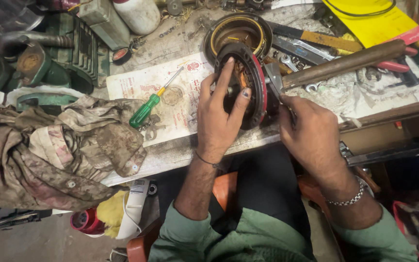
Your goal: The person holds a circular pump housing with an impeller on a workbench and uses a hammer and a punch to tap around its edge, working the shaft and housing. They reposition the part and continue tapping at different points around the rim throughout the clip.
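My left hand [218, 116] grips a round dark motor part with a red rim [257, 80], held on edge at the front of the workbench. Its fingers are spread over the part's open face, where copper windings show. My right hand [309, 131] is closed on a metal tool [272, 77] whose flat end presses against the red rim from the right. Just behind the part lies a round black housing with a brass-coloured ring inside [238, 31].
A green-handled screwdriver [149, 106] lies on a printed paper sheet [161, 92] to the left. Dirty rags [59, 145] cover the left bench end. A long brown rod [345, 63], spanners and files lie at the right. Green machine bodies [49, 58] stand at back left.
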